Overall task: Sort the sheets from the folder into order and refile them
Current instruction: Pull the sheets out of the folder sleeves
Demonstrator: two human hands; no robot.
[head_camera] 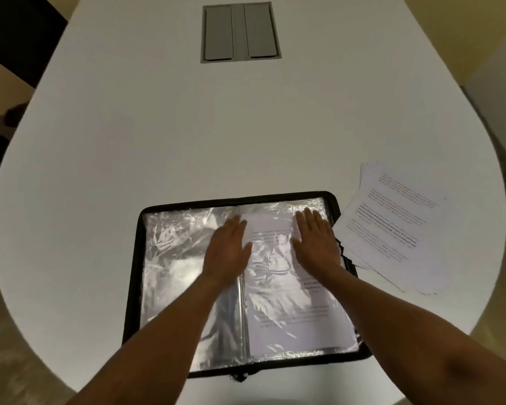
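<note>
The print on the loose sheets [392,223] near the table's [158,141] right edge is too blurred to read. Both hands [227,247] [316,244] hide part of the sleeved page [292,311].

desk [158,141]: white, rounded near end | far middle: grey hatch [240,33] with two flaps set into the top | near middle: black-edged folder [135,287] lies open flat | right: loose stack of printed sheets [398,226], its edge touching the folder

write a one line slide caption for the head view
Both hands, left hand and right hand, press flat on a sheet in the open folder, loose sheets stacked to its right on the white table.
</note>
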